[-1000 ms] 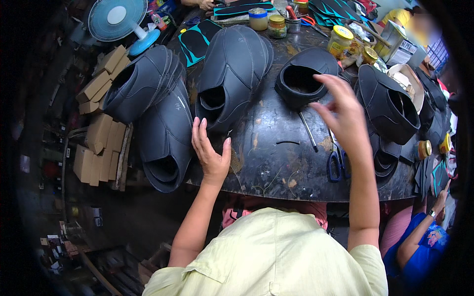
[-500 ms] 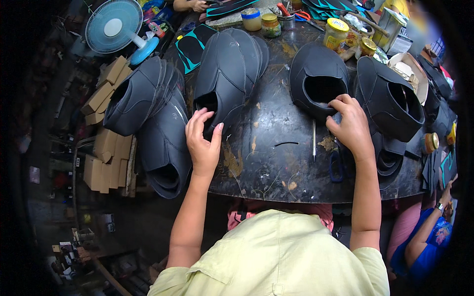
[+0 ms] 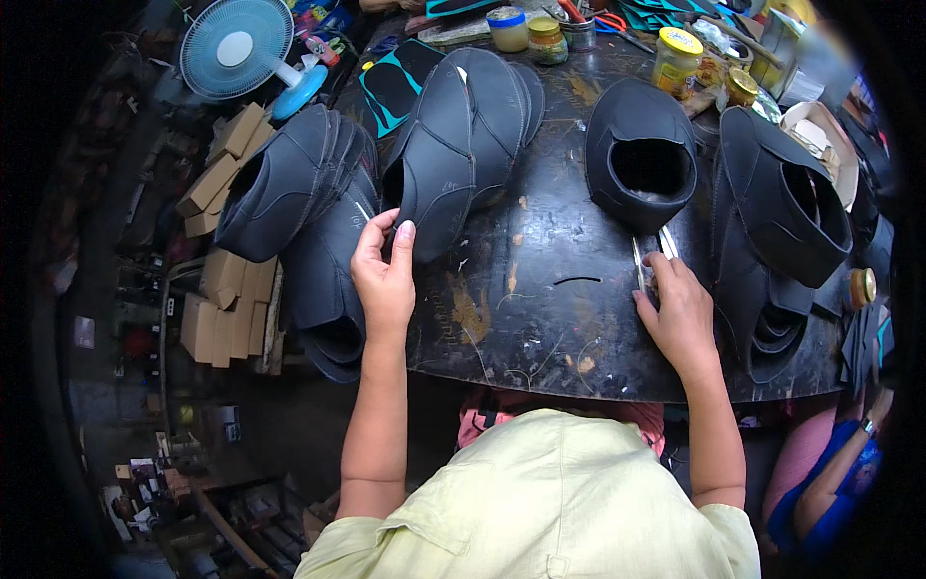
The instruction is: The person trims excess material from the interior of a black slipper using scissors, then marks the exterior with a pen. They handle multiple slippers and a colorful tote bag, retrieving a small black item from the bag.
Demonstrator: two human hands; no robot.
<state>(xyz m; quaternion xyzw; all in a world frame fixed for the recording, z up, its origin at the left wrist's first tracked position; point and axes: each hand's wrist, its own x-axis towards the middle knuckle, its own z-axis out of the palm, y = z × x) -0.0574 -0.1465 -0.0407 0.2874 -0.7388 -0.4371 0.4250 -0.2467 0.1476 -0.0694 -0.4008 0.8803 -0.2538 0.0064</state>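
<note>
- The left hand (image 3: 384,278) rests at the near left part of the dark worktable (image 3: 540,328). Its fingers are together and nearly straight, pressing on the lower tip of a black neoprene boot upper (image 3: 461,145) that lies flat; they do not clamp it.
- The right hand (image 3: 680,314) lies on the table on the other side. Its fingers are curled down over the near end of a thin metal tool (image 3: 640,262), which looks like tweezers or a narrow blade. I cannot tell if the fingers already pinch it or only cover it.
- Just beyond the right fingertips lies a single black upper (image 3: 639,154) with its opening turned up. It seems to be the piece in work, but it is not held now.
- I judge that the work is at an early point: many uppers wait in stacks, one pile (image 3: 289,193) to the left of the left fingers and one pile (image 3: 776,222) to the right of the right fingers.
- Between both hands the table is bare and gives room for moving. The near curved edge is just behind the wrists.
- Far beyond the fingers stand glue jars (image 3: 678,56), scissors (image 3: 617,27) and a small blue fan (image 3: 236,48).
</note>
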